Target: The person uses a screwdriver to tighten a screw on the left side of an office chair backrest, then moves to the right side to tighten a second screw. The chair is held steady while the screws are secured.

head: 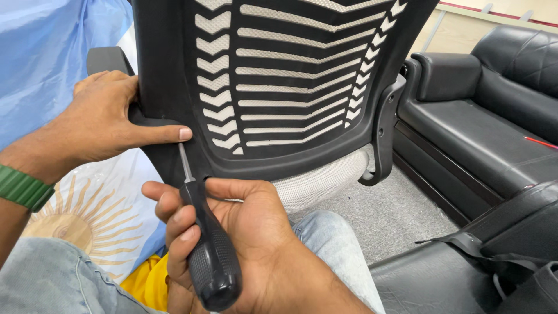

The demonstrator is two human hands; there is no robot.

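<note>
Far left, a pale blue cloth (40, 64) hangs behind, w/ a white cloth bearing a yellow sun pattern (110, 215) below it and a bit of yellow fabric (145, 282) lower down. The person's knees in light jeans (52, 279) fill the bottom edge.

Left hand (99, 119) comes in from the left, green watch strap (22, 187) on the wrist. It grips the left edge of the black chair back (168, 70): fingers curl round behind the edge, thumb lies flat along the frame, pointing right, tip just above the screwdriver shaft. A black armrest (107, 58) shows just above that hand.

Right hand (244, 232) sits lower, centre-left, closed round the black textured handle of a screwdriver (209, 256). Handle points down toward the camera; thin metal shaft runs up and slightly left, tip meeting the lower left part of the chair frame, right under the left thumb. Exact contact pt is too small to make out.

Chair back fills the top centre, upright, black plastic w/ chevron slots showing grey mesh. Grey mesh seat (325, 183) peeks out beneath; the other armrest bracket (383, 134) curves down on the right.

Right side: a black leather sofa (482, 116) on a grey carpet floor (395, 215), a red pen-like stick (540, 141) on its seat. Bottom right, another black cushion w/ straps (465, 267).
</note>
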